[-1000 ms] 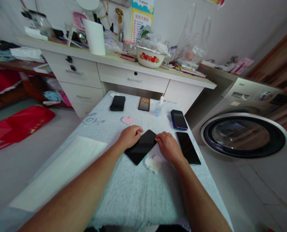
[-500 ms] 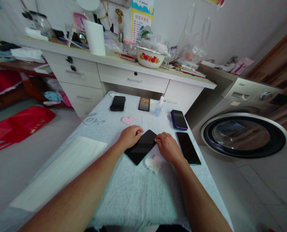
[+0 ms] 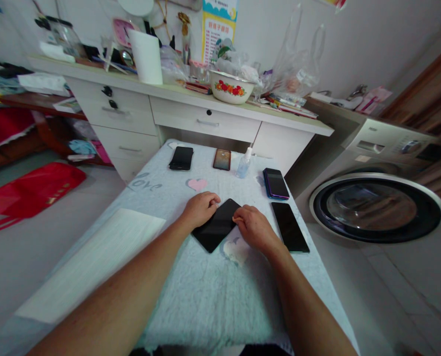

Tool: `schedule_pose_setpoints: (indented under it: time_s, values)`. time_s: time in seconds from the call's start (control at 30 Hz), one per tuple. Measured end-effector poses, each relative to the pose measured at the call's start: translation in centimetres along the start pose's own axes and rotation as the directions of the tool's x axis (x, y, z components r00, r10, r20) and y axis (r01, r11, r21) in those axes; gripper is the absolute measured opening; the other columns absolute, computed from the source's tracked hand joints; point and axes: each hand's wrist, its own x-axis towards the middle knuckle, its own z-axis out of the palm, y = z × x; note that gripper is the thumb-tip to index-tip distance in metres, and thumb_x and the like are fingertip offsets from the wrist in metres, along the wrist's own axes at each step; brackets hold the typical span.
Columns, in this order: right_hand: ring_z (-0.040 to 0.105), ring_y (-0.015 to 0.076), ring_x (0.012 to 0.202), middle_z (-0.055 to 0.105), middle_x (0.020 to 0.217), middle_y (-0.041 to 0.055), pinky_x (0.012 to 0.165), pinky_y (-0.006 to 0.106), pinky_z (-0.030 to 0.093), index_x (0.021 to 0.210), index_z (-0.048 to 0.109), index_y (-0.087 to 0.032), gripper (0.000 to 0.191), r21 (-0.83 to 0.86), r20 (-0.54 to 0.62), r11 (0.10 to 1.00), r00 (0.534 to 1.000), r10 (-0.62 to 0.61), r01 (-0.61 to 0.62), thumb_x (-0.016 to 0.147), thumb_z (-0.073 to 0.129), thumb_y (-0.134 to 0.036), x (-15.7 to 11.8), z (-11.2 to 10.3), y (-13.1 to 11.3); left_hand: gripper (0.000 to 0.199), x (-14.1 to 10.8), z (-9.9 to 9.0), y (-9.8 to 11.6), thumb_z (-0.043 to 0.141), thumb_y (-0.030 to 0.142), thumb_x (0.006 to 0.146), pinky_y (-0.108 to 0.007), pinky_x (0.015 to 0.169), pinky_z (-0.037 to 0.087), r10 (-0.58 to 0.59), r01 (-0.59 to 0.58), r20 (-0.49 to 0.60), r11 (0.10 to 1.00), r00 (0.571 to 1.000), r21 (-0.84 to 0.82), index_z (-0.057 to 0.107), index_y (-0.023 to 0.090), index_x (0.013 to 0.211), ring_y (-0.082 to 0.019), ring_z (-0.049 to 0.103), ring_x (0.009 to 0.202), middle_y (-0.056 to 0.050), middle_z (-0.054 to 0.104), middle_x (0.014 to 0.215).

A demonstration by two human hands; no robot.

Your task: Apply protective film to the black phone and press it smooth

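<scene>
A black tablet-like device (image 3: 216,227) lies flat and turned at an angle on the cloth-covered table (image 3: 190,296). My left hand (image 3: 201,207) rests at its upper left edge, with the fingers curled. Over the device's right edge, my right hand (image 3: 253,223) has its fingers pinched together on a small orange-tan thing, too small to make out. To the right lies a black phone (image 3: 290,227), with a stack of phones (image 3: 275,184) above it. Farther back are a dark phone (image 3: 181,158), a brown phone (image 3: 222,159) and a clear spray bottle (image 3: 244,164).
A white sheet (image 3: 94,262) lies along the table's left side. Behind the table stands a white desk (image 3: 209,118) bearing a flowered bowl (image 3: 231,89), a paper roll (image 3: 146,59) and plastic bags. A washing machine (image 3: 376,163) is at the right.
My right hand has moved slightly left, farther over the device's right edge. My left hand and the device have stayed in place.
</scene>
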Motion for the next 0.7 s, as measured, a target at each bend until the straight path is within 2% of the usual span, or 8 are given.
schedule_pose_setpoints:
  time_s: [0.7]
  values:
    - [0.055, 0.0151, 0.087, 0.062, 0.090, 0.0048, 0.080, 0.025, 0.038, 0.088, 0.066, -0.017, 0.018, 0.040, 0.012, 0.999, 1.000, -0.020, 0.019, 0.092, 0.049, -0.015, -0.03, 0.15, -0.04, 0.018, 0.06, 0.02, -0.04, 0.054, 0.016, 0.078, -0.027, 0.071, 0.045, 0.003, -0.003, -0.004, 1.000, 1.000, -0.004, 0.067, 0.019, 0.090, -0.015, 0.060, 0.076, -0.002, 0.066, 0.084]
